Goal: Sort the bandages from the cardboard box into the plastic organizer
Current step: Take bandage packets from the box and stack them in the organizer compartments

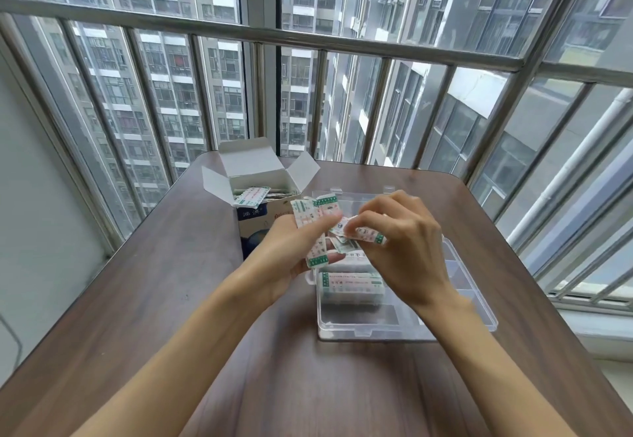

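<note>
Two bare hands meet above a clear plastic organizer (407,327). The left hand (291,251) grips a fanned bunch of wrapped bandages (313,231), thumb laid across them. The right hand (407,244) pinches a single bandage (368,233) by its edge, just beside the bunch. Directly beneath the hands, a stack of bandages (351,286) lies in one organizer compartment. Beyond the left hand stands the open cardboard box (253,176), flaps up, with more bandages (251,195) showing inside. Everything rests on a dark wooden table (164,282). Past the table, a railed window (308,39) faces tall apartment blocks.
</note>
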Demonstrator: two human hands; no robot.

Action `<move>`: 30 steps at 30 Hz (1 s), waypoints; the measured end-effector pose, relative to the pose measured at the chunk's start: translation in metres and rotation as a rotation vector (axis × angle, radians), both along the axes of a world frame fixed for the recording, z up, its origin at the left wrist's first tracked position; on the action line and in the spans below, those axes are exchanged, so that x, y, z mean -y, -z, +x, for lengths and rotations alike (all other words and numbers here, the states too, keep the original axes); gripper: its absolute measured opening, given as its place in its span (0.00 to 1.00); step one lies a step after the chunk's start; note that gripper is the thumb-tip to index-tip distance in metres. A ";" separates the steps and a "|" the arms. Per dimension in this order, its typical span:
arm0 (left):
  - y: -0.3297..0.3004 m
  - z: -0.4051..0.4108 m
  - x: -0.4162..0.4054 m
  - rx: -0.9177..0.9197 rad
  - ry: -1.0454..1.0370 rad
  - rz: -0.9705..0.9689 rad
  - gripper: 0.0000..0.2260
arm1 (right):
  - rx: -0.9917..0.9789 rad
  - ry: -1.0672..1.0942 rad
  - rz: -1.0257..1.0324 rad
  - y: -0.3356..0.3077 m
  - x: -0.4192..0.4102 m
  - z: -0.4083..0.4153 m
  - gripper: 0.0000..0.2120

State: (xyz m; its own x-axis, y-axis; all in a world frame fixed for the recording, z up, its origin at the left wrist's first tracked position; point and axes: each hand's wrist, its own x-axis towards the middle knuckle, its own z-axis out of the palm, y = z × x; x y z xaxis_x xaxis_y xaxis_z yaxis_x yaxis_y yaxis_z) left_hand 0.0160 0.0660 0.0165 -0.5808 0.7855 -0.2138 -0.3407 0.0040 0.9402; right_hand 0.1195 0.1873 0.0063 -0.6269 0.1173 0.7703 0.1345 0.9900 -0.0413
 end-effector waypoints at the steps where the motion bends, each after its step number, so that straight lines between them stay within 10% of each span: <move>1: 0.002 0.002 0.000 -0.036 -0.016 -0.007 0.04 | 0.021 -0.026 -0.025 -0.002 -0.001 0.001 0.07; 5: 0.008 -0.001 -0.001 -0.106 -0.117 -0.054 0.07 | 0.165 -0.132 -0.202 -0.007 -0.008 0.003 0.11; 9: 0.010 -0.009 -0.001 -0.124 -0.173 -0.050 0.07 | 0.654 -0.280 -0.893 -0.018 -0.013 0.011 0.42; 16: 0.011 -0.012 0.001 -0.179 -0.144 -0.049 0.08 | 0.356 -0.197 -1.009 -0.020 -0.016 0.001 0.15; 25: 0.005 -0.023 0.008 -0.251 -0.129 -0.010 0.09 | 0.451 -0.192 -1.217 -0.026 -0.039 0.003 0.11; 30: -0.004 -0.025 0.006 0.053 -0.147 0.126 0.11 | 0.622 -0.064 -1.017 -0.020 -0.042 -0.007 0.11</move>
